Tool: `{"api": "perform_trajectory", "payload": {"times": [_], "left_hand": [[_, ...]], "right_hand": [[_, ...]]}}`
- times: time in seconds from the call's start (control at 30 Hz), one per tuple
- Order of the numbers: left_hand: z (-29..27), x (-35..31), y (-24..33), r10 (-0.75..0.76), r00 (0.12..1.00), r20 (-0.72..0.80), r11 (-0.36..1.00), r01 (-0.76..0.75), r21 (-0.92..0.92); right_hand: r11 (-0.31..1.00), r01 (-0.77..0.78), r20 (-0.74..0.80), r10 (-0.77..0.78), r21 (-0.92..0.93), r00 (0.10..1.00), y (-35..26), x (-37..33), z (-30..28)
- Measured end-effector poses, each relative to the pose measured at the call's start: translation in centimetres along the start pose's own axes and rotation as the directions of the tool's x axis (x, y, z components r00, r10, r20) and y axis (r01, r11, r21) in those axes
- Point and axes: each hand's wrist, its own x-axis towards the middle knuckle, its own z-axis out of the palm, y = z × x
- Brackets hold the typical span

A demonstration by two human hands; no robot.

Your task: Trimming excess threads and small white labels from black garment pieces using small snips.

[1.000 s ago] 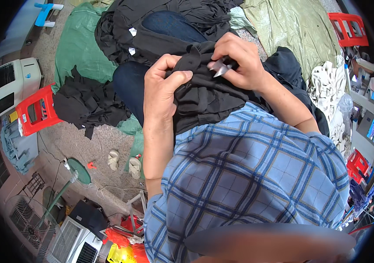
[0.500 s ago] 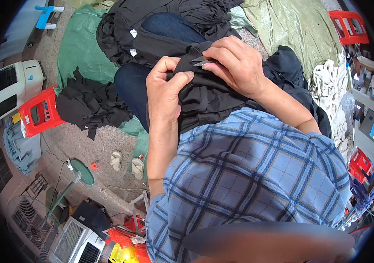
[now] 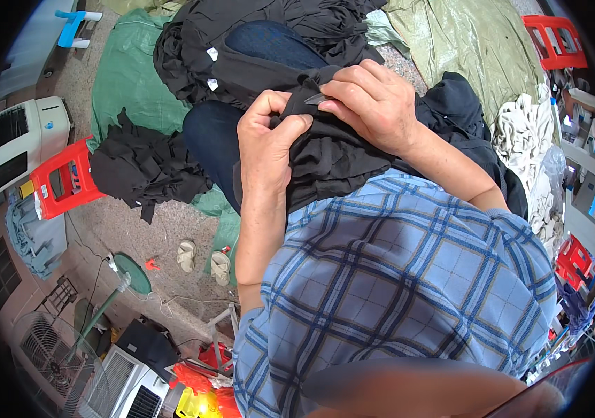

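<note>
A black garment (image 3: pixel 336 157) lies bunched across my lap. My left hand (image 3: pixel 267 143) is closed on it, thumb pressed against the cloth near a folded edge. Between the thumb and fingers of my right hand (image 3: pixel 374 104) is a pair of thread snips (image 3: pixel 315 99), mostly hidden in the grip. Its pointed metal blades stick out to the left, over the cloth held up between both hands. More black cloth (image 3: pixel 196 45) is piled beyond my knees, with small white labels on it.
Another black cloth heap (image 3: pixel 144 164) lies left, by a red stool (image 3: pixel 67 182) and green sheeting (image 3: pixel 130 63). White cloth (image 3: pixel 520 132) is heaped at right, below an olive sheet (image 3: pixel 468 38). Slippers (image 3: pixel 186 256), a fan (image 3: pixel 53 355) and an air cooler (image 3: pixel 22 143) stand left.
Both hands stay at the same fold of the black garment. My left hand has shifted slightly right, and the blades of the thread snips now show closer together.
</note>
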Motion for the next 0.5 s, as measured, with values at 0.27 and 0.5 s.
{"api": "perform_trajectory", "payload": {"times": [0.27,0.5], "left_hand": [[-0.1,0.1,-0.3,-0.009,1.000,0.000,1.000,0.009,-0.026],[-0.4,0.2,-0.8,0.002,1.000,0.005,1.000,-0.002,-0.026]], "right_hand": [[0.867,-0.306,0.041,0.315,0.394,0.948,1.2,-0.4,0.5],[0.677,-0.655,0.479,0.476,0.335,0.737,0.1,1.4,0.0]]}}
